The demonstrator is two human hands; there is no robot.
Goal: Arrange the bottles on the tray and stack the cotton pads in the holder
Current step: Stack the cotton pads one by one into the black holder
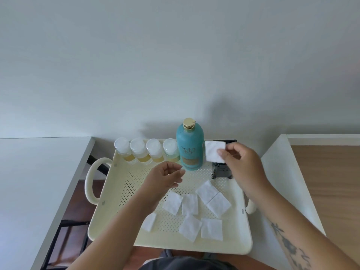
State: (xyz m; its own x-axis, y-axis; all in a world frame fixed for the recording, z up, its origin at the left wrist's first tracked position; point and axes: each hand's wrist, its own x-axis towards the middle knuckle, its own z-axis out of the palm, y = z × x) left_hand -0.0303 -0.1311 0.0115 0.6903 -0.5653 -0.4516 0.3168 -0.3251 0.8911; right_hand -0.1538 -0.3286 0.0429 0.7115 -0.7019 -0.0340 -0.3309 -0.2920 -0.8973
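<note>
Half the holder (222,170) behind right hand (239,162)

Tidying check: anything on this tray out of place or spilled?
No spill shows and the bottles stand upright. Loose cotton pads lie scattered, some overlapping, on the tray instead of in the black holder.
</note>
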